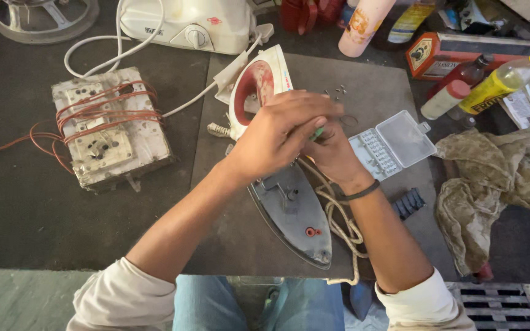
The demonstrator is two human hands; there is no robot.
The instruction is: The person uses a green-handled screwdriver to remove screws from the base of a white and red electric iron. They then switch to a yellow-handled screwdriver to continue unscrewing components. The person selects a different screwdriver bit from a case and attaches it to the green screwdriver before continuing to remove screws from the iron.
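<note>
A dismantled clothes iron lies on a grey mat (375, 86). Its metal soleplate (295, 214) points toward me, and its white and red shell (256, 92) is tipped up behind it. My left hand (277, 132) is curled above the soleplate's rear end and overlaps my right hand (335, 156), which wears a black wristband. Both hands close around a green-handled tool (318, 132); only a small green part of it shows. The right hand's fingers are hidden. A braided cord (338, 220) loops beside the soleplate.
Loose screws (338, 91) and an open clear bit case (394, 144) lie right of my hands, near a black part (409, 202). A wire-wrapped switchboard (108, 125) sits left and a white appliance (185, 24) behind. A rag (492, 184), bottles (498, 83) and an orange box (461, 52) are right.
</note>
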